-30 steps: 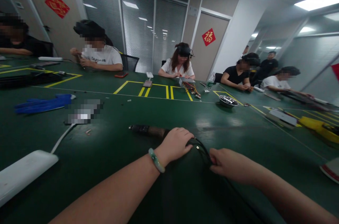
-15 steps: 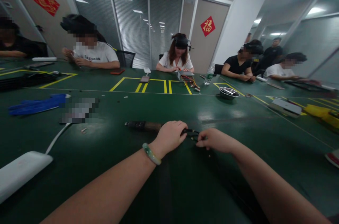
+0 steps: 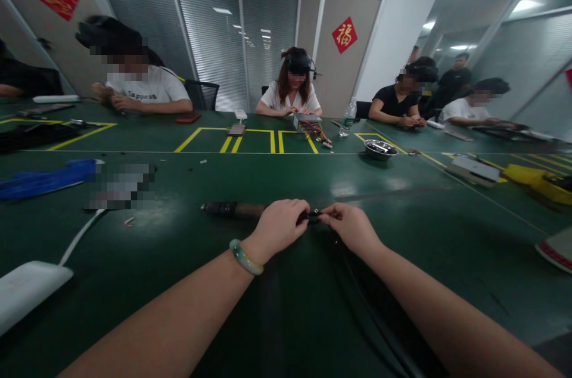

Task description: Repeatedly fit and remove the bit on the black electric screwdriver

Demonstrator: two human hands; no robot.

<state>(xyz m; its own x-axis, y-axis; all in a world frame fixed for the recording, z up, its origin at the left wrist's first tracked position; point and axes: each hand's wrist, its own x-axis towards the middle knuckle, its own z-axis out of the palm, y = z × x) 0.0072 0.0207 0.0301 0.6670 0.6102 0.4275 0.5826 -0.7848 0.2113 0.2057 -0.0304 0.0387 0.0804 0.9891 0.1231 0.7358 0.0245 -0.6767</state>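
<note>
A dark, rod-like tool [image 3: 232, 209] lies on the green table [image 3: 187, 282], its tip pointing left. My left hand [image 3: 279, 225], with a pale green bangle on the wrist, is curled over the tool's right end. My right hand [image 3: 351, 226] pinches a thin black cable [image 3: 357, 288] just right of the left hand. The two hands almost touch at a small dark connector [image 3: 314, 215]. The cable trails toward me across the table.
A white device [image 3: 27, 291] with a white cord lies at the near left, a blue glove [image 3: 44, 180] beyond it. A metal bowl [image 3: 380, 149], a water bottle [image 3: 344, 118] and a yellow object [image 3: 536, 178] stand farther off. Several people sit around the far side of the table.
My right hand has moved left and away from me along the cable until it meets my left hand. The loop of cable between the hands has closed up. The view has tilted down slightly.
</note>
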